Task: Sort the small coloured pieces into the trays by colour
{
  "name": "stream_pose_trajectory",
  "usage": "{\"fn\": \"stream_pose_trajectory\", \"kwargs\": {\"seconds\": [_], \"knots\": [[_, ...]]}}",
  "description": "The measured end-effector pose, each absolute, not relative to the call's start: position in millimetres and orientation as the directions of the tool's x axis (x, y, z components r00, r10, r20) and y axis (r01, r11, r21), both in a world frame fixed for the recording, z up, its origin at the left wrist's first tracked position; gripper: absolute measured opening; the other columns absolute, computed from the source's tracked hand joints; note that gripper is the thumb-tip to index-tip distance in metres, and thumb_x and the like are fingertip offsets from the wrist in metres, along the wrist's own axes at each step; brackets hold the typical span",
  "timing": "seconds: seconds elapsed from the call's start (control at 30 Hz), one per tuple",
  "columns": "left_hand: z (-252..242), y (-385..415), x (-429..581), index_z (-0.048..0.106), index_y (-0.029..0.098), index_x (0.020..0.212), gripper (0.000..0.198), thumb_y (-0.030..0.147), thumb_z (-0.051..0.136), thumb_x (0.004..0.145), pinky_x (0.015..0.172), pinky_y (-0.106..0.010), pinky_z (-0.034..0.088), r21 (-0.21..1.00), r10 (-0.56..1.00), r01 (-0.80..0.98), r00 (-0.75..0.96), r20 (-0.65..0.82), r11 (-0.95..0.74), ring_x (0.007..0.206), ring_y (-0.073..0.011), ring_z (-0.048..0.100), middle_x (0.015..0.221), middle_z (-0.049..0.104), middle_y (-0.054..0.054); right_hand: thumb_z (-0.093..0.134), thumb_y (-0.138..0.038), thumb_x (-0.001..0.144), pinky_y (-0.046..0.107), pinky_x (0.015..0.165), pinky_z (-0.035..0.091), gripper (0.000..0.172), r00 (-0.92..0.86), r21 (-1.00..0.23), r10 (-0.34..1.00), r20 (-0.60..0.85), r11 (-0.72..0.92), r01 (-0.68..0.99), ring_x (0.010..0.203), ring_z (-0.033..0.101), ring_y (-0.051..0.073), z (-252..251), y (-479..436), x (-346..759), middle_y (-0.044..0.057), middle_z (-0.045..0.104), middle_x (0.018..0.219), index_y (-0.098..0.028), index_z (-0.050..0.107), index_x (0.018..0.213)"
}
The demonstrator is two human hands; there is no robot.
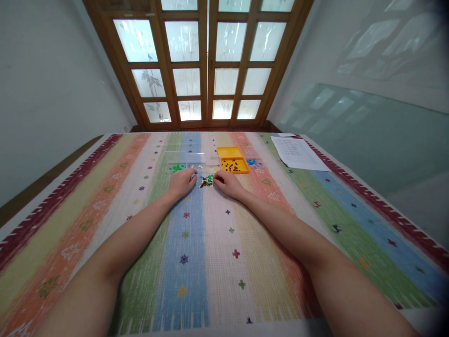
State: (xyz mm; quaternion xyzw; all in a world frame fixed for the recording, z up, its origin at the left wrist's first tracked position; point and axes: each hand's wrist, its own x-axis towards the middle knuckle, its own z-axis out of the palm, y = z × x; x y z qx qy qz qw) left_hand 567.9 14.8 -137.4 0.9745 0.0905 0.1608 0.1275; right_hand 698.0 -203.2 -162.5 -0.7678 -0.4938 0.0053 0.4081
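A small mixed pile of tiny coloured pieces (206,181), in green, dark brown, white and blue, lies on the striped tablecloth between my hands. My left hand (182,182) rests just left of the pile, its fingers curled in toward the thumb. At the pile's right edge, my right hand (228,183) has its fingers bent and pinched together at the pieces. Whatever either hand may hold is too small to see. Behind my left hand stands a clear box with green pieces (177,167). An open yellow case (235,164) holding dark brown pieces sits behind my right hand.
Blue pieces (253,162) lie in a clear box right of the yellow case. A few yellow pieces (213,169) show in a clear container between the boxes. Printed white paper (298,152) lies at the far right. Wooden glazed doors (206,65) stand beyond the table.
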Motion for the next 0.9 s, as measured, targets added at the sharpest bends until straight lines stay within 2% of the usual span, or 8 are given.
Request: {"fn": "stream_pose_trajectory", "kwargs": {"seconds": [0.13,0.27,0.47,0.67,0.9], "knots": [[-138.9,19.9,569.0,0.074,0.025,0.121,0.028,0.032,0.056,0.101,0.085,-0.034,0.047,0.267,0.187,0.106,0.936,0.299,-0.958,0.094,-0.0257,0.070,0.096,0.076,-0.007,0.058,-0.019,0.094,0.029,0.075,0.043,0.010,0.497,-0.632,0.773,0.394,-0.164,0.757,0.082,0.060,0.019,-162.7,-204.7,701.5,0.004,0.068,0.088,-0.019,0.067,0.090],[-139.0,19.0,568.9,0.075,0.025,0.117,0.026,0.033,0.057,0.100,0.079,-0.033,0.045,0.285,0.142,0.056,0.946,0.292,-0.957,0.087,-0.0242,0.068,0.093,0.076,-0.006,0.057,-0.014,0.092,0.031,0.082,0.045,0.012,0.460,-0.581,0.785,0.414,-0.161,0.798,0.089,0.061,0.021,-164.8,-205.8,704.6,0.006,0.070,0.094,-0.020,0.068,0.094],[-133.3,12.1,564.6,0.076,0.025,0.103,0.023,0.034,0.056,0.097,0.073,-0.031,0.043,0.306,-0.084,-0.156,0.969,0.234,-0.939,0.078,-0.0211,0.064,0.085,0.073,-0.004,0.056,-0.013,0.094,0.035,0.087,0.045,0.016,0.395,-0.445,0.809,0.437,-0.188,0.876,0.099,0.060,0.025,-163.9,-210.2,704.5,0.009,0.068,0.101,-0.019,0.070,0.100],[-127.4,20.7,560.6,0.072,0.023,0.096,0.016,0.033,0.061,0.089,0.065,-0.029,0.037,0.289,-0.169,-0.208,0.973,0.155,-0.935,0.071,-0.0183,0.059,0.079,0.069,-0.002,0.058,-0.014,0.096,0.033,0.088,0.045,0.015,0.396,-0.424,0.812,0.429,-0.206,0.882,0.100,0.060,0.024,-161.8,-212.2,703.4,0.009,0.067,0.102,-0.020,0.070,0.102],[-132.1,24.8,564.1,0.072,0.023,0.094,0.018,0.035,0.059,0.092,0.064,-0.029,0.034,0.303,-0.184,-0.222,0.971,0.150,-0.927,0.069,-0.0172,0.058,0.079,0.069,-0.001,0.058,-0.015,0.097,0.033,0.088,0.045,0.015,0.403,-0.437,0.811,0.424,-0.206,0.875,0.100,0.061,0.023,-159.9,-212.1,702.5,0.008,0.068,0.102,-0.020,0.071,0.102]]}}
